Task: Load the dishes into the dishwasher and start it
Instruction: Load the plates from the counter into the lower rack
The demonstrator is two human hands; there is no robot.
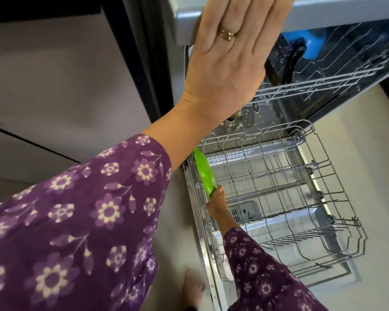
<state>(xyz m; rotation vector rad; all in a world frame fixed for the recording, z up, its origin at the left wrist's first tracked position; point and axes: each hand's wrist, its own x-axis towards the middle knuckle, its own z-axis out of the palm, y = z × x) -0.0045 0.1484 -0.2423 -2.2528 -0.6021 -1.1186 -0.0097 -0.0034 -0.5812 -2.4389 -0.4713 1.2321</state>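
The right hand [218, 202] is the grip, and it pinches the near edge of the green plate [203, 171]. The plate stands on its edge. Its long axis runs straight away from the grip, toward the inside of the machine, close along the rack wall on the left of the grip. I judge the plate only needs to go down between the wires there.

The lower rack [285, 170] is pulled out over the open door [312, 217], and right of the grip I see only wires and tines. Beyond the plate, crumbs [238, 122] lie on the machine floor. High above the grip, the left hand [229, 52] rests flat, fingers straight, on a grey edge, beside the upper rack [323, 79] with a black utensil [292, 63].
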